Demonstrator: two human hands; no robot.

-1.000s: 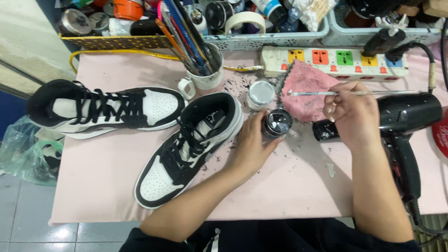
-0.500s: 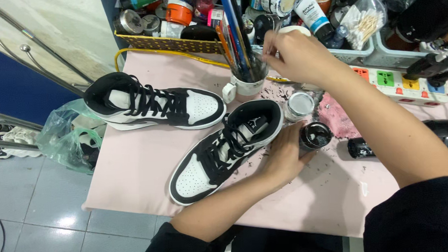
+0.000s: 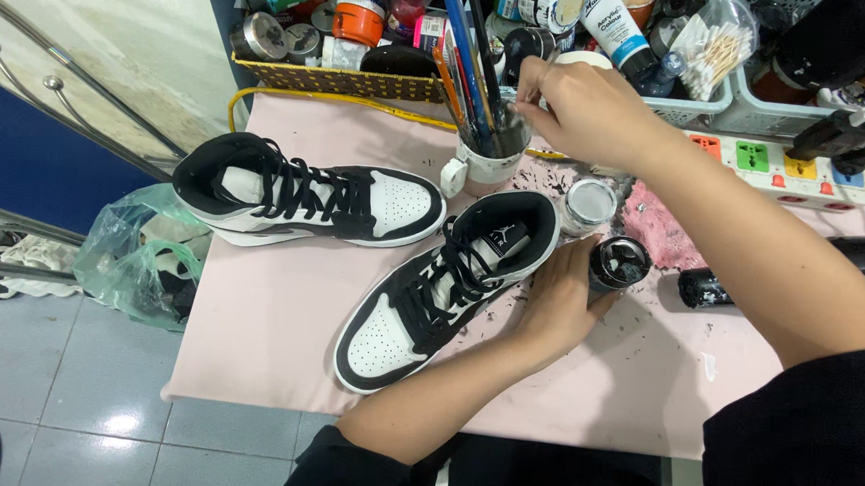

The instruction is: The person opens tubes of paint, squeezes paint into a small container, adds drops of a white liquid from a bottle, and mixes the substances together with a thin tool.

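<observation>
Fingers of the right hand (image 3: 586,108) pinch a thin brush handle above the white mug (image 3: 484,160) of brushes. Left hand (image 3: 559,301) grips the small black paint jar (image 3: 617,262) on the pink table (image 3: 263,326), beside a black-and-white sneaker (image 3: 444,286).

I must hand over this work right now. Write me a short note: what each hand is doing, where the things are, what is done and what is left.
Left hand: steadies a small open jar of black paint on the pink table.
Right hand: at the white mug of brushes, fingers on a brush handle.
Things: near sneaker beside the left hand; second sneaker behind it; the white lid lies by the jar.
Done: jar opened; black flecks on the table.
Left: no fresh paint visible on either sneaker; the lid is off.
</observation>
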